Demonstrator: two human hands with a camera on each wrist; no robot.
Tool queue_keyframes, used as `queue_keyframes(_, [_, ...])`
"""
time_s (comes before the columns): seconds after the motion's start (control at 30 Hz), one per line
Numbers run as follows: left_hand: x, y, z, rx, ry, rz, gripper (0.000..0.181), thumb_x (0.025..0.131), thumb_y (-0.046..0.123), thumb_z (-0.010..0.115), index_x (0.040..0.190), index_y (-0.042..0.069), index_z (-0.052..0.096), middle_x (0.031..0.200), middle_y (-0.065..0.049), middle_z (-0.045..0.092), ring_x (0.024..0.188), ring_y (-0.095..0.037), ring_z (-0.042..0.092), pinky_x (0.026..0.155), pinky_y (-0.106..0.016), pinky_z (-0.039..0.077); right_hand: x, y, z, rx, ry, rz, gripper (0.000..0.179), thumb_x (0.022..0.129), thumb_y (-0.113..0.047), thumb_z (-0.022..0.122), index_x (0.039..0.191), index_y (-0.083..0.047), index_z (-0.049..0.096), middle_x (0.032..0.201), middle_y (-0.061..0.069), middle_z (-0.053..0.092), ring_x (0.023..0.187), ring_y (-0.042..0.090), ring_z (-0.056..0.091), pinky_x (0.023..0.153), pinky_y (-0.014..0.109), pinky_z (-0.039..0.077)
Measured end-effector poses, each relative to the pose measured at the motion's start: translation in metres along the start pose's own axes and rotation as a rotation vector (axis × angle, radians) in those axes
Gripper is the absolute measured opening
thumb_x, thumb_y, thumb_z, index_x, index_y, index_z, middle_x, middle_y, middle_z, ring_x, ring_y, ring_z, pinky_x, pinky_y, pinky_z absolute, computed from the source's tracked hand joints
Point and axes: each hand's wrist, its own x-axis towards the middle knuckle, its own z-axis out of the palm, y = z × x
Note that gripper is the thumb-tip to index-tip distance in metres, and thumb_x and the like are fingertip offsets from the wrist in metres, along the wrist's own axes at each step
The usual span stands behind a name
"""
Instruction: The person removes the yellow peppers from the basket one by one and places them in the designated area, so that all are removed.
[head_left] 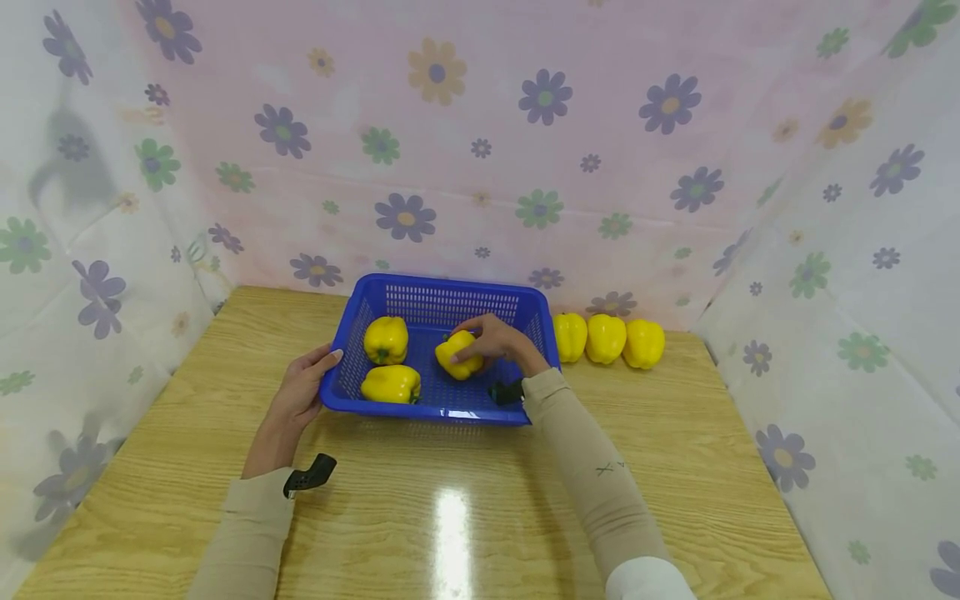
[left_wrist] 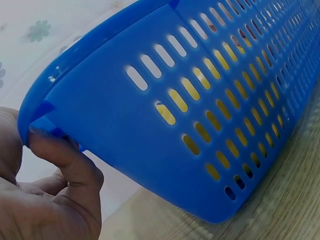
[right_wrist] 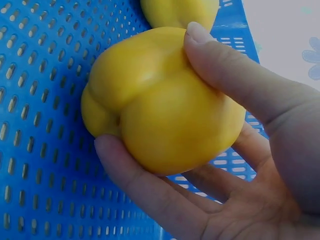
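Observation:
My right hand (head_left: 497, 340) grips a yellow bell pepper (head_left: 459, 355) inside the blue plastic basket (head_left: 442, 412). In the right wrist view the thumb lies on one side of this pepper (right_wrist: 165, 100) and the fingers curl round the other. Two more yellow peppers lie at the basket's left end, one at the back (head_left: 386, 340) and one in front (head_left: 390, 384). With the left hand (head_left: 300, 387) I hold the basket's left rim, thumb on top. The left wrist view shows the fingers hooked at the rim (left_wrist: 65, 62), and yellow shows through the slots.
Three yellow peppers (head_left: 606, 338) stand in a row on the wooden table (head_left: 637, 450), just right of the basket. Flower-patterned cloth (head_left: 480, 167) hangs behind the table and at both sides.

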Motion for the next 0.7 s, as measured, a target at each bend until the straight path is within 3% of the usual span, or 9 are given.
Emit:
queue_keyframes(0.4, [0.0, 0.0, 0.002, 0.028, 0.005, -0.006, 0.069, 0.108, 0.026, 0.051, 0.16, -0.004, 0.018, 0.13, 0.0, 0.056, 0.109, -0.004, 0.065, 0.095, -0.026, 0.055, -0.008, -0.003, -0.005, 0.092, -0.002, -0.025, 0.058, 0.086, -0.019, 0.082, 0.139, -0.008, 0.06, 0.13, 0.02, 0.06, 0.102, 0.033, 0.067, 0.078, 0.05, 0.063])
queue_keyframes(0.7, [0.0, -0.001, 0.001, 0.023, 0.004, 0.005, 0.069, 0.108, 0.026, 0.052, 0.159, -0.006, 0.018, 0.118, 0.007, 0.062, 0.106, -0.003, 0.067, 0.092, -0.024, 0.057, -0.011, -0.009, -0.01, 0.16, 0.015, -0.055, 0.057, 0.089, -0.015, 0.079, 0.141, -0.007, 0.057, 0.133, 0.021, 0.058, 0.105, 0.034, 0.066, 0.081, 0.052, 0.062])
